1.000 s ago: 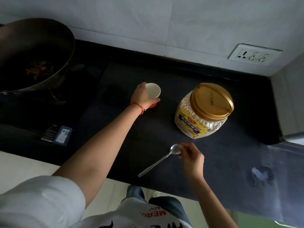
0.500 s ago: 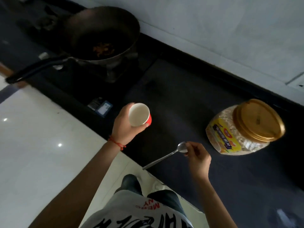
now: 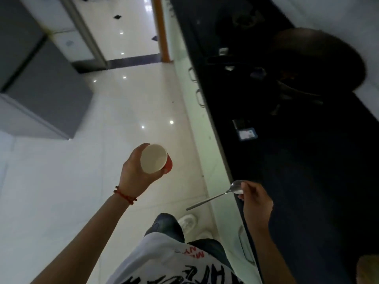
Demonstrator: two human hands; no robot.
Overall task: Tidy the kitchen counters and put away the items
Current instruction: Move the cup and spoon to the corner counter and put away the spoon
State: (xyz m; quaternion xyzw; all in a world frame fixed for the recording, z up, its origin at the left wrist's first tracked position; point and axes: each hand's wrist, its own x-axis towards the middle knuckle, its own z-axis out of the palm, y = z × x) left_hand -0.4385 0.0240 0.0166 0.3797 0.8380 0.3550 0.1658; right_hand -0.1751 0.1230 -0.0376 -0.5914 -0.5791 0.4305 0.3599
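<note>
My left hand (image 3: 134,177) grips a small red paper cup (image 3: 154,158) with a white inside, held out over the white floor, away from the counter. My right hand (image 3: 256,199) pinches a metal spoon (image 3: 217,195) by its bowl at the counter's front edge, the handle pointing down-left over the floor. The cup looks empty inside. At the bottom right corner only the gold lid edge of the plastic jar (image 3: 368,270) shows.
The black counter (image 3: 307,181) runs along the right. A dark wok (image 3: 315,60) sits on the stove at the upper right. A small blue-and-white card (image 3: 247,133) lies near the counter's edge. A grey cabinet (image 3: 41,93) stands at the left on the glossy white floor (image 3: 127,95).
The view has swung left from the counter toward the floor. My left hand has lifted the cup off the counter and carried it out over the floor. The right hand still holds the spoon.
</note>
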